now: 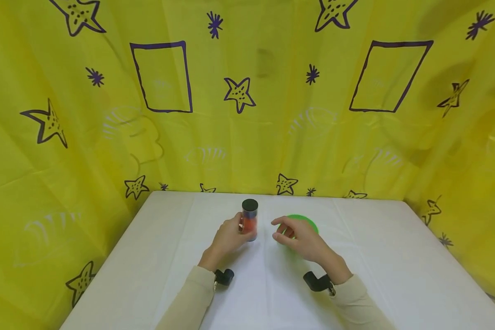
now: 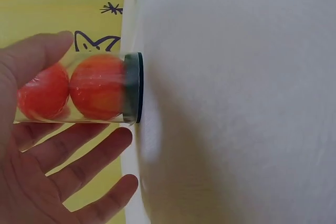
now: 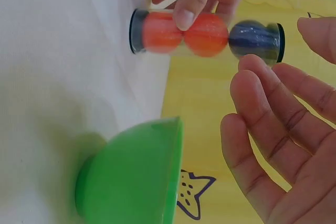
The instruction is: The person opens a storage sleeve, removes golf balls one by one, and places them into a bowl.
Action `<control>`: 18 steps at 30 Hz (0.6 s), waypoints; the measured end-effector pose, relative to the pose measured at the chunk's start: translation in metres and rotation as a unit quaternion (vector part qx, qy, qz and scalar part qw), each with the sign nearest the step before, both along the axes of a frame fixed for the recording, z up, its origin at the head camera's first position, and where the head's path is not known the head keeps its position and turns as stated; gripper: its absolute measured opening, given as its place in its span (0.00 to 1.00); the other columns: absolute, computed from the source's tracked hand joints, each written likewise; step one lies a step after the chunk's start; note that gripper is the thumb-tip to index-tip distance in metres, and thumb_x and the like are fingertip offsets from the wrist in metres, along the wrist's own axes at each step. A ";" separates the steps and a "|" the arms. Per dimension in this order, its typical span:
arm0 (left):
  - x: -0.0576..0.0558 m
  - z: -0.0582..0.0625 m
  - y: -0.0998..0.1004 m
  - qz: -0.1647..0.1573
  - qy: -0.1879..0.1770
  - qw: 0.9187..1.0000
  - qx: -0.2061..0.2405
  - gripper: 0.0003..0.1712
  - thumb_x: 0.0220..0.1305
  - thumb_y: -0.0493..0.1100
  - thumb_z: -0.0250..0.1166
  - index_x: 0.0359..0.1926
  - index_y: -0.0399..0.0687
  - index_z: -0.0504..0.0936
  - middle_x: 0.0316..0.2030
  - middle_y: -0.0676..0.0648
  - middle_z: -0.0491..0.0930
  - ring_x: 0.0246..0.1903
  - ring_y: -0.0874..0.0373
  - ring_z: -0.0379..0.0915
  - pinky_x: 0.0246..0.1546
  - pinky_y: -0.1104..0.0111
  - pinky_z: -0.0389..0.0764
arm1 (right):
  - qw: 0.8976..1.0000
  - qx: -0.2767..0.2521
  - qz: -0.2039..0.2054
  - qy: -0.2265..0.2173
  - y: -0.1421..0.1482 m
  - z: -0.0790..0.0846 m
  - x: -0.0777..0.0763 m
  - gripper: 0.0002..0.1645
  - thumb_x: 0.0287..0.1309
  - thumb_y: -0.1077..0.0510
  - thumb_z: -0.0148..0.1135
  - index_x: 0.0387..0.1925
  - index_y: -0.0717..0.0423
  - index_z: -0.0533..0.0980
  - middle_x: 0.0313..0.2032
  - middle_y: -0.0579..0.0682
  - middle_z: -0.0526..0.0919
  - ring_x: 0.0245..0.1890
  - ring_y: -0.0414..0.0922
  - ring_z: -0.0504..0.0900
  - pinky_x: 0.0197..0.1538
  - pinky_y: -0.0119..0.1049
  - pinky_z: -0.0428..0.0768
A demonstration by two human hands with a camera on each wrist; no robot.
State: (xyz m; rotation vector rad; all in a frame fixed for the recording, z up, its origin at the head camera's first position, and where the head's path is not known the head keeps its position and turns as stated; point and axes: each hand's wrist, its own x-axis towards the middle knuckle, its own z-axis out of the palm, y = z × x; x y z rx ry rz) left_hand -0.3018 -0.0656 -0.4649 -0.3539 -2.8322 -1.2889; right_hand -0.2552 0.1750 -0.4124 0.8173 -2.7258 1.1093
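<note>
My left hand [image 1: 229,236] grips a clear tube of balls [image 1: 250,222] between thumb and fingers, holding it upright near the middle of the table. Inside the tube are two orange-red balls [image 3: 205,35] and, at the top, a dark blue ball [image 3: 253,39]. Black caps close both ends. In the left wrist view the tube's lower cap [image 2: 134,87] is right at the white tabletop. Facing the tube from the right, my right hand [image 1: 301,238] has relaxed, parted fingers and holds nothing. Partly hidden behind it in the head view stands a green bowl [image 1: 312,222].
A white cloth [image 1: 367,247] covers the table. Yellow curtains [image 1: 272,133] with drawn stars and frames hang at the back and along both sides. Small black cameras [image 1: 224,277] are worn on the wrists.
</note>
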 end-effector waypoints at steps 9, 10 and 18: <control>0.001 -0.002 0.005 0.009 -0.006 1.000 -0.022 0.35 0.64 0.51 0.73 0.66 0.46 0.70 0.56 0.39 0.83 0.50 0.47 0.82 0.55 0.50 0.82 | 1.000 0.005 -0.024 0.001 -0.003 -0.003 -0.001 0.16 0.67 0.55 0.66 0.54 0.55 0.80 0.34 0.42 0.85 0.32 0.37 0.80 0.39 0.30 0.80; 0.001 -0.002 0.006 0.008 -0.004 1.000 -0.027 0.35 0.65 0.52 0.72 0.67 0.47 0.70 0.57 0.39 0.83 0.52 0.46 0.82 0.57 0.49 0.81 | 0.999 0.005 -0.033 0.002 -0.003 -0.003 -0.001 0.16 0.66 0.55 0.67 0.54 0.54 0.80 0.34 0.41 0.85 0.32 0.37 0.80 0.39 0.30 0.80; 0.006 0.000 0.008 -0.039 0.064 0.996 -0.054 0.27 0.66 0.49 0.71 0.61 0.52 0.72 0.55 0.41 0.85 0.53 0.45 0.83 0.56 0.50 0.81 | 0.996 -0.021 -0.082 0.018 -0.005 -0.004 -0.002 0.21 0.67 0.53 0.67 0.58 0.55 0.77 0.35 0.43 0.86 0.32 0.38 0.81 0.39 0.31 0.79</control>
